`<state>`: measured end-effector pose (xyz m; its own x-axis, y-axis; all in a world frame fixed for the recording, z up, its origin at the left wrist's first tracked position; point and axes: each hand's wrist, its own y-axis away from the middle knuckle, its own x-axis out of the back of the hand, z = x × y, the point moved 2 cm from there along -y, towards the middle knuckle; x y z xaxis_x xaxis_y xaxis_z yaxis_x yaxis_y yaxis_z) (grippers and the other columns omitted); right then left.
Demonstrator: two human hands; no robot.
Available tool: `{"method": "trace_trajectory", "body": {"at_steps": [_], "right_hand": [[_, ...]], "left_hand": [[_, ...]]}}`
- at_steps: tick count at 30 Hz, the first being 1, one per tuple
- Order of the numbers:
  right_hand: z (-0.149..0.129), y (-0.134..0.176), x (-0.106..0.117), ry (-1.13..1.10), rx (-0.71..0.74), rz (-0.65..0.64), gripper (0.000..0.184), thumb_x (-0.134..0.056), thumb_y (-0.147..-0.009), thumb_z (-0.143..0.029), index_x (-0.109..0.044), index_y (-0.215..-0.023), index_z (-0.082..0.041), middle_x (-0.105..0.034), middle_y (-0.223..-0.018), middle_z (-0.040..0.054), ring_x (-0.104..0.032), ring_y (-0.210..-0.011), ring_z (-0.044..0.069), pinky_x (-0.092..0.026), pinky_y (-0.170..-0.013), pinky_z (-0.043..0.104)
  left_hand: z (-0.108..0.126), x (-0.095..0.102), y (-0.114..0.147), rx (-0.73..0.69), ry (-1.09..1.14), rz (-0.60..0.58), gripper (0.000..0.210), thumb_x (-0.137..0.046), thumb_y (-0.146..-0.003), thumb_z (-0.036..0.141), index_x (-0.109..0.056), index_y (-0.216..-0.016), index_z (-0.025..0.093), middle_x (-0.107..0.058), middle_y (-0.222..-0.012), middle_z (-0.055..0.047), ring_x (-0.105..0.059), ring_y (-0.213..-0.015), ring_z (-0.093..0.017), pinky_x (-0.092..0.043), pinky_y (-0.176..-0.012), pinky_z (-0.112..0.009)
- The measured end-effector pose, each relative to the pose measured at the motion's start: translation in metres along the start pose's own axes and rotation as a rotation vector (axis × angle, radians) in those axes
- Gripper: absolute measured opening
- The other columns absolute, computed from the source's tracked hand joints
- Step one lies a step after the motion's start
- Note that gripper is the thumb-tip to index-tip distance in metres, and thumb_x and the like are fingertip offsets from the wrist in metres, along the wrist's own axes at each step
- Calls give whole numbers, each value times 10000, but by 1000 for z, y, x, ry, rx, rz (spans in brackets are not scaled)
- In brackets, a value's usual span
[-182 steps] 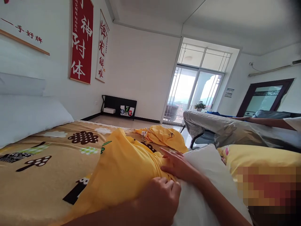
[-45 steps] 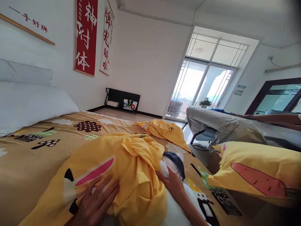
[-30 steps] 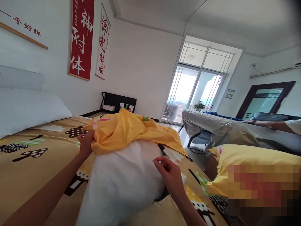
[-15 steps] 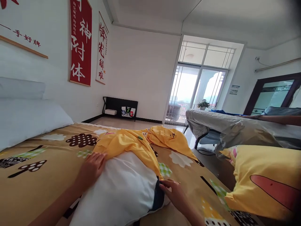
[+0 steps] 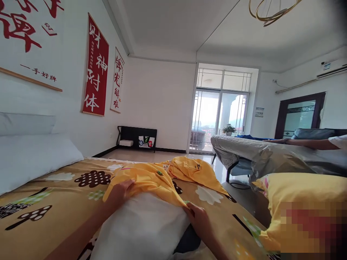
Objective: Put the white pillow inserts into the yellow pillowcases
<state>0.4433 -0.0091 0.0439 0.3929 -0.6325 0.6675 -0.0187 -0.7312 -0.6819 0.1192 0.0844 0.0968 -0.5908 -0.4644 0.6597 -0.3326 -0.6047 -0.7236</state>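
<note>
A yellow pillowcase (image 5: 151, 178) lies bunched over the far end of a white pillow (image 5: 141, 224). At the pillow's far left corner, my left hand (image 5: 120, 193) is closed on the pillowcase edge. My right hand (image 5: 199, 215) pinches the opposite edge at the right, pulling the opening taut between the two hands. A dark blue patch (image 5: 188, 240) shows on the pillow's near right side. The pillowcase's far part lies crumpled on the patterned bed sheet (image 5: 65, 207). How far the pillow reaches inside the cloth is hidden.
Another white pillow (image 5: 38, 159) rests at the left by the wall. At the right is a yellow pillow (image 5: 306, 191), partly pixelated. Behind it stands a plastic-covered table (image 5: 244, 146), with another person's arm (image 5: 306, 144) stretched over it. A low black shelf (image 5: 138, 131) stands against the far wall.
My left hand has moved forward and right along the pillowcase edge. My right hand has shifted slightly right, holding the cloth's corner. The camera view has tilted upward.
</note>
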Motion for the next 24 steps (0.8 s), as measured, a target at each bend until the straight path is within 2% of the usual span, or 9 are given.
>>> {"method": "trace_trajectory", "body": {"at_steps": [3,5,7,10,12,15,18,20,24], "right_hand": [[2,-19,57,-32,42,97,551,-336,-941,-562,-570,-599,-199,-564,-569,14,-500,-529,139,-361,-520,246],[-5,-24,89,-49,87,201,520,-379,-934,-553,-610,-633,-198,-544,-611,20,-506,-582,146,-387,-554,256],[-16,-24,111,-65,151,265,459,-424,-928,-526,-650,-694,-203,-572,-704,42,-540,-682,167,-428,-626,279],[-32,-15,124,-109,274,143,390,-470,-923,-488,-663,-723,-215,-622,-816,59,-563,-786,183,-454,-720,316],[-36,-9,126,-145,308,-12,374,-471,-932,-468,-663,-735,-214,-638,-816,51,-564,-778,174,-454,-731,315],[-27,-1,127,-127,290,-152,392,-442,-952,-450,-643,-727,-200,-633,-777,42,-550,-744,162,-440,-704,295],[-9,9,124,45,299,-213,378,-436,-963,-392,-611,-690,-197,-629,-760,38,-540,-750,171,-418,-722,307],[1,19,117,173,287,-284,333,-479,-948,-337,-600,-672,-195,-635,-757,35,-553,-748,176,-405,-708,302],[1,34,108,259,330,-490,265,-528,-913,-212,-599,-657,-205,-645,-714,18,-578,-699,156,-374,-636,267]], "left_hand": [[29,30,44,-361,-30,243,287,-356,-957,226,-637,-904,202,-716,-785,-48,-665,-692,-155,-510,-637,-244],[51,45,76,-600,-76,188,293,-354,-928,124,-631,-888,211,-660,-656,-17,-603,-576,-134,-482,-583,-238],[66,57,99,-687,-100,81,307,-366,-892,71,-623,-819,221,-616,-600,-4,-558,-529,-126,-467,-567,-239],[73,74,103,-545,-77,136,265,-410,-888,93,-585,-736,220,-607,-627,-4,-574,-588,-122,-487,-648,-236],[69,79,87,-411,-111,202,142,-477,-905,218,-616,-934,203,-670,-832,-49,-630,-786,-160,-505,-770,-279],[56,63,59,-271,-253,98,467,-599,-828,473,-573,-1164,150,-658,-1077,-131,-618,-995,-270,-507,-830,-393],[44,26,50,-278,-283,-171,240,-523,-886,387,-648,-889,182,-690,-857,-72,-659,-799,-229,-513,-682,-333],[43,6,53,-364,-244,-256,285,-423,-937,282,-631,-767,189,-679,-752,-39,-648,-680,-175,-478,-587,-263],[54,22,55,-495,-200,5,424,-334,-980,292,-567,-641,188,-609,-591,-7,-562,-509,-118,-385,-471,-224]]}}
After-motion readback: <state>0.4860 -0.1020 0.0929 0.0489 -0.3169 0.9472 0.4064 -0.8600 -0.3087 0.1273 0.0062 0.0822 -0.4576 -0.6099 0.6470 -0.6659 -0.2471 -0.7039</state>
